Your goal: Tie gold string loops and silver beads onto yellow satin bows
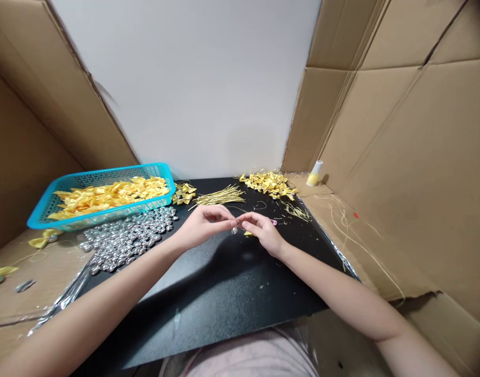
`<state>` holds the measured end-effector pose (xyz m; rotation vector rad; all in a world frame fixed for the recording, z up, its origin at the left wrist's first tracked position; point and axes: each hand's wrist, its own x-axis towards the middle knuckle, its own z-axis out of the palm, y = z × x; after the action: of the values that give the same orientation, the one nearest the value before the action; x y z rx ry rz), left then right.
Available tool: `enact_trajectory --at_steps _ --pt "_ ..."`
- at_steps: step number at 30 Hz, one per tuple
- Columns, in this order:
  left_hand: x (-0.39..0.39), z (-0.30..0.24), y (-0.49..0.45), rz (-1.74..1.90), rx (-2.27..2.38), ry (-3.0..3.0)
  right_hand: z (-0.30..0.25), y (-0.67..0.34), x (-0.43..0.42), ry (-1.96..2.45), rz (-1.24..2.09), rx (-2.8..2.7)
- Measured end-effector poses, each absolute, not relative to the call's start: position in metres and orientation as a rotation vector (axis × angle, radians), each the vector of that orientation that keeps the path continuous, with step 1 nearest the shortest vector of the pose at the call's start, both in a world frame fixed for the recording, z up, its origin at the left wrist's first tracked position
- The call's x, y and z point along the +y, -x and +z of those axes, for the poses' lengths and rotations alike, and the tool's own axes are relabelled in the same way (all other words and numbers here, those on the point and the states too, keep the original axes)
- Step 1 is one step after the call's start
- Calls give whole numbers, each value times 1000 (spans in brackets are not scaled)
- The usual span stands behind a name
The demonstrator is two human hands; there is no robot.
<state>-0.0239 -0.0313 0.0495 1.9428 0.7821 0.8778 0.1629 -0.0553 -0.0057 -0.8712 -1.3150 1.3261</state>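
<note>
My left hand (pixel 202 224) and my right hand (pixel 263 233) meet fingertip to fingertip above the middle of a black mat (pixel 224 293). Between the pinched fingers of both hands sits a small silver bead (pixel 234 229). A bit of yellow ribbon (pixel 248 234) shows under my right fingers, and something pink (pixel 273 222) peeks out behind that hand. A pile of silver beads (pixel 127 238) lies just left of my left hand. Gold wires (pixel 220 197) lie in a bundle just beyond both hands.
A blue basket (pixel 43 205) full of yellow ribbon bows stands at the back left. Finished yellow pieces (pixel 269 183) are heaped at the back right, and a small yellow spool (pixel 314 175) stands beside them. Cardboard walls (pixel 400 157) enclose both sides; loose bows lie at far left.
</note>
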Motion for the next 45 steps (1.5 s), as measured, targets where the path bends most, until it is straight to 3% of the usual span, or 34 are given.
enact_trajectory --at_steps 9,13,17,28,31,35,45 --pt "-15 93 1 1131 862 -1907 13 -168 -49 905 1223 -1703" --pt "-16 107 4 1112 927 -1880 21 -183 -42 1041 950 -2036" --pt "-17 108 6 1122 958 -1885 45 -192 -35 998 694 -1995" --pt "-15 91 3 1252 811 -1784 74 -163 -25 755 951 -1585" --pt "-13 62 9 1102 889 -1538 76 -166 -26 750 958 -1513" --pt "-10 22 14 628 1065 -1354 82 -170 -28 760 967 -1496" --pt "-11 24 -2 636 706 -2087 83 -174 -26 756 1000 -1483"
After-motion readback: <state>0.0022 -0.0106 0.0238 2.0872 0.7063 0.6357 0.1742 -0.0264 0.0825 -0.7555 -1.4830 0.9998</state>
